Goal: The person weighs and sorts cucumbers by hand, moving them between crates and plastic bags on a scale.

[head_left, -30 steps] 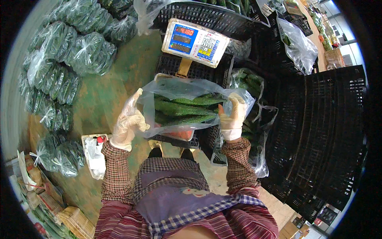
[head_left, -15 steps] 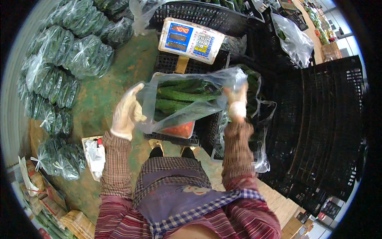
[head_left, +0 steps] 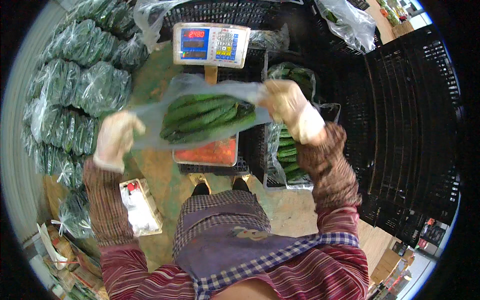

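Note:
A clear plastic bag of dark green cucumbers stretches between my hands, over a scale pan with an orange-red surface. My left hand, in a pale glove, is closed on the bag's left end. At its right end, my gloved right hand is closed on the gathered plastic, somewhat blurred by motion. The bag hides the far part of the pan. Beyond it stands the scale's white display head with blue panels and a keypad.
Several filled bags of green vegetables are stacked along the left wall. To the right, a plastic-lined black crate holds more cucumbers. Tall black crates stand farther right. A shallow box with white plastic lies by my left forearm.
My hands have moved apart, pulling the bag's ends outward to left and right. The cucumbers now sit bunched in the middle, and the scale's reading has dropped. My view has shifted slightly.

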A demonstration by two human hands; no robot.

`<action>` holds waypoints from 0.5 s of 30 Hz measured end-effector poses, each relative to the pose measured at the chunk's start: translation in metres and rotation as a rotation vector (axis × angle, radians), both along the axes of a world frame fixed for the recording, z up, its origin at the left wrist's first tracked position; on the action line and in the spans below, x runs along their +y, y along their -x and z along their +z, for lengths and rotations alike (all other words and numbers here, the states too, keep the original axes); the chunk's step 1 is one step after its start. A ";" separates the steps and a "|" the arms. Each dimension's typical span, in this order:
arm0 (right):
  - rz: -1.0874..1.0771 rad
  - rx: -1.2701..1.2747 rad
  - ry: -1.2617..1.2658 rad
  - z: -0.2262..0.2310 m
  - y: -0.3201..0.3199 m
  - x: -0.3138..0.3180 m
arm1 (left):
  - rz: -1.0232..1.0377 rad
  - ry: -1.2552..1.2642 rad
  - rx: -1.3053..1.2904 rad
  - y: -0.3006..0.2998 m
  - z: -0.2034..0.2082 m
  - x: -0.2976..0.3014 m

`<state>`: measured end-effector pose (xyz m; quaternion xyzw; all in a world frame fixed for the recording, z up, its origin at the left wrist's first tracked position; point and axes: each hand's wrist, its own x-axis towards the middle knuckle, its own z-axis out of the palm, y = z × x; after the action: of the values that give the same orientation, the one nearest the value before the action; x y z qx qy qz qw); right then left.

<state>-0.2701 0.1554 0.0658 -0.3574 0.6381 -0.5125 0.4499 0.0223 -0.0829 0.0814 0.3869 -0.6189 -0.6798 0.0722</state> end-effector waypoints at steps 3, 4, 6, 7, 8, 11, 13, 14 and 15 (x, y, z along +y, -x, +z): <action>-0.307 -0.271 0.025 -0.003 -0.007 0.022 | 0.213 -0.075 0.168 -0.033 -0.018 0.012; -0.129 0.368 0.268 -0.029 0.016 0.020 | 0.207 -0.065 0.104 -0.016 -0.022 0.019; 0.068 0.753 0.364 -0.041 0.035 0.026 | 0.138 -0.001 0.018 0.009 -0.011 0.025; 0.068 0.543 0.217 -0.021 0.029 0.016 | 0.096 0.062 -0.003 0.012 0.008 0.020; 0.041 0.341 0.061 -0.004 0.023 0.006 | 0.073 0.071 0.010 0.016 0.016 0.023; -0.109 0.090 0.010 -0.006 0.049 0.038 | 0.128 0.042 0.128 0.004 0.000 0.023; -0.122 0.051 -0.005 -0.067 0.079 0.073 | 0.123 0.011 0.081 -0.002 -0.017 0.041; -0.222 0.070 -0.004 -0.102 0.086 0.099 | 0.112 -0.031 0.092 0.000 -0.024 0.049; -0.143 0.474 0.038 -0.167 0.109 0.143 | 0.099 -0.071 0.099 0.001 -0.029 0.056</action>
<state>-0.3787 0.2989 -0.1011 -0.4299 0.7397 -0.4569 0.2434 0.0210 -0.0267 0.0527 0.3852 -0.5701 -0.7153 0.1226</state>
